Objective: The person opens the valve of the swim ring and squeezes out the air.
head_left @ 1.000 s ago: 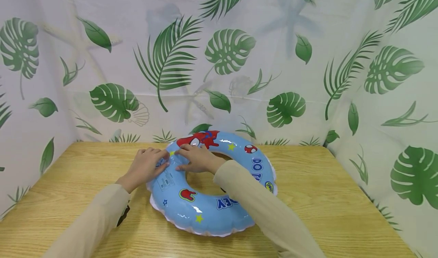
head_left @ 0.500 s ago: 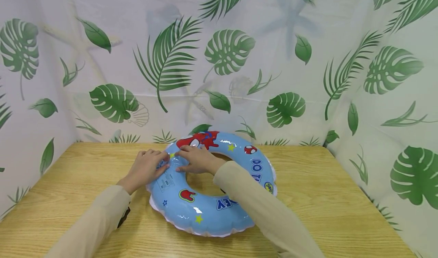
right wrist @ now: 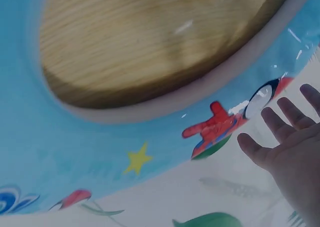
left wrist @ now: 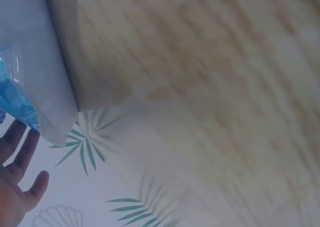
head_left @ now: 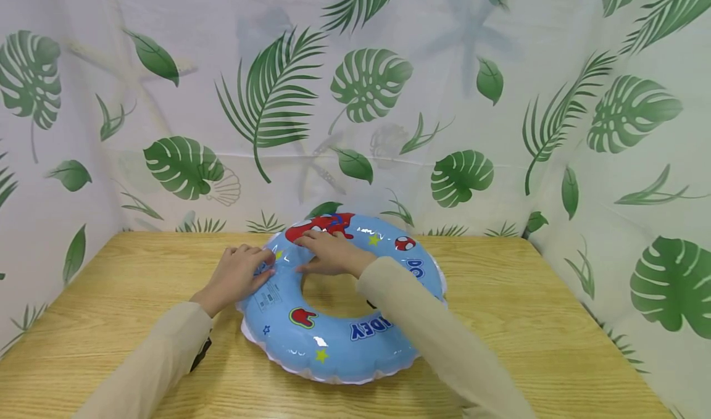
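Observation:
A blue inflatable swim ring (head_left: 333,351) with red cartoon prints, yellow stars and a pale scalloped edge lies on the wooden table. On its left side rests my left hand (head_left: 236,277), fingers bent over the top and thumb nearer me. The left wrist view shows those fingers at the ring's blue edge, with the thumb spread apart from them. My right hand (head_left: 333,252) is over the ring's upper left part, close to the red printed figure (head_left: 302,228). Its fingers are loosely spread with nothing between them, as the right wrist view also shows. The right sleeve hides part of the ring's right side.
The wooden table (head_left: 500,320) extends on both sides of the ring. A white cloth with green leaf prints (head_left: 383,178) hangs behind and along both sides. A small black object (head_left: 201,352) shows under the left sleeve.
My right hand has shifted slightly right and up along the ring, away from the left hand. The left hand and the ring have hardly moved.

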### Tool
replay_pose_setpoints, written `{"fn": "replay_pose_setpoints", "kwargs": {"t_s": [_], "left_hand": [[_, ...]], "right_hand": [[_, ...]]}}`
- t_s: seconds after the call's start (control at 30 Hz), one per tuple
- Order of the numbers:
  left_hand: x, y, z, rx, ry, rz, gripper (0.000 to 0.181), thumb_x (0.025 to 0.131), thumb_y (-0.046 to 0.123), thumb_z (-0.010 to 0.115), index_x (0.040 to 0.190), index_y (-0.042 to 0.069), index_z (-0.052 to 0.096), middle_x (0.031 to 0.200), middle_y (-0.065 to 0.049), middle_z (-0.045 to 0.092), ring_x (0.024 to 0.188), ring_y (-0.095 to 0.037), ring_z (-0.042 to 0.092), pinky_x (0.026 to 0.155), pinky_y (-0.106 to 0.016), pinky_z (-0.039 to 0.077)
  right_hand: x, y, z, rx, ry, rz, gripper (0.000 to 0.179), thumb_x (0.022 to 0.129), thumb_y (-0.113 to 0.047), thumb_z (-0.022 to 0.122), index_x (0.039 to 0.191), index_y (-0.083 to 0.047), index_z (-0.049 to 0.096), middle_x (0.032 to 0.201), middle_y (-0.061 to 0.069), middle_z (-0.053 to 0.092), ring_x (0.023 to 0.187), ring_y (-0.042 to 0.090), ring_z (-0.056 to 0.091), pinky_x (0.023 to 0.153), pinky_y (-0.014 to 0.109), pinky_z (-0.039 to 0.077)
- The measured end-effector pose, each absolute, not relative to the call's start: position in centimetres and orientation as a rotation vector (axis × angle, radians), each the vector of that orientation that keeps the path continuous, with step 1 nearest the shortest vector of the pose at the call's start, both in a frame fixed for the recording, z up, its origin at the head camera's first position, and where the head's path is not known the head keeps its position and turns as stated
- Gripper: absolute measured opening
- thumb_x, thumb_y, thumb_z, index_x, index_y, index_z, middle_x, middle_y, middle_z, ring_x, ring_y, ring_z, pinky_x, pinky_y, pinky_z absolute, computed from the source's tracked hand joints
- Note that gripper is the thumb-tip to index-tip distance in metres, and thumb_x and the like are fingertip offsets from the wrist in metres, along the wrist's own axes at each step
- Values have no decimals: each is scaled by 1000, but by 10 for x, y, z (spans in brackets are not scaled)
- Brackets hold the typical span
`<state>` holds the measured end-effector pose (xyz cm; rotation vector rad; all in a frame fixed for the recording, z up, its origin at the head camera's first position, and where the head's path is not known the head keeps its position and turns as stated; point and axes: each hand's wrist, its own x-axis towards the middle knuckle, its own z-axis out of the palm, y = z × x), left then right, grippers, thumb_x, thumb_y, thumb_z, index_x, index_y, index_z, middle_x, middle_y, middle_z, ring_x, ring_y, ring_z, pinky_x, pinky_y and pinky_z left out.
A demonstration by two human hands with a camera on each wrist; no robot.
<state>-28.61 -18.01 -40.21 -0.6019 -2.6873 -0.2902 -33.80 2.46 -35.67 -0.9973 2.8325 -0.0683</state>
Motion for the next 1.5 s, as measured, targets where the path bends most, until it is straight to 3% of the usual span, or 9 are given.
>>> {"fn": "replay_pose_setpoints", "kwargs": {"t_s": [0.53, 0.83, 1.27, 1.5], "left_hand": [[-288, -180, -407, -628, -2693, -303, 19, 84, 27, 66, 98, 15, 64, 96, -3, 67, 96, -28, 57, 84, -52, 39], [-287, -178, -407, -620, -2713, -304, 19, 84, 28, 66, 98, 16, 64, 97, -3, 67, 99, -29, 56, 86, -52, 39], [-286, -178, -408, -620, -2714, -302, 17, 84, 27, 66, 96, 17, 64, 95, -1, 67, 97, -27, 56, 87, -53, 38], [-287, -178, -409, -615, -2708, -302, 17, 83, 27, 66, 96, 17, 64, 95, -1, 67, 97, -27, 56, 88, -52, 38]], "right_hand": [[-338, 112, -336, -929, 2942, -150, 61, 88, -47, 53, 138, -14, 40, 142, 9, 40, 130, 30, 37, 104, 58, 26], [-338, 161, -359, -819, 3058, -172, 64, 86, -51, 53, 138, -17, 39, 148, 15, 27, 135, 39, 25, 102, 63, 24], [-333, 190, -403, -834, 3117, -341, 74, 86, -52, 50, 146, -17, 23, 153, 16, 7, 138, 43, 10, 100, 66, 24], [-332, 189, -411, -810, 3118, -358, 75, 86, -51, 51, 146, -17, 22, 154, 16, 8, 138, 45, 6, 99, 69, 19]]}}
